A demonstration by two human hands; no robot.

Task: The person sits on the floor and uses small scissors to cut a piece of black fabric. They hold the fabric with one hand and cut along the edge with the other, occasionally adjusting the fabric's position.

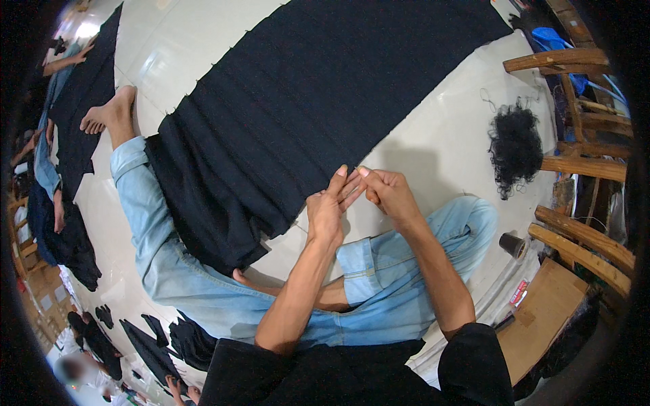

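My left hand [326,208] and my right hand [389,193] meet in front of me, fingertips almost touching. The left thumb presses toward its fingers, which reach across to the right hand. On the right hand the thumb and bent forefinger are pinched together. Whatever lies between the fingertips is too small to make out. Just beyond and to the left, a long piece of black cloth [291,101] spreads over the floor, its near end bunched in folds beside my legs. Neither hand appears to touch the cloth.
A tangled heap of black thread [516,145] lies on the pale tiled floor [433,145] at the right. Wooden chairs [582,250], a small dark cup [511,244] and a cardboard sheet [545,314] stand or lie there too. At the left, other people sit among black cloth [88,115].
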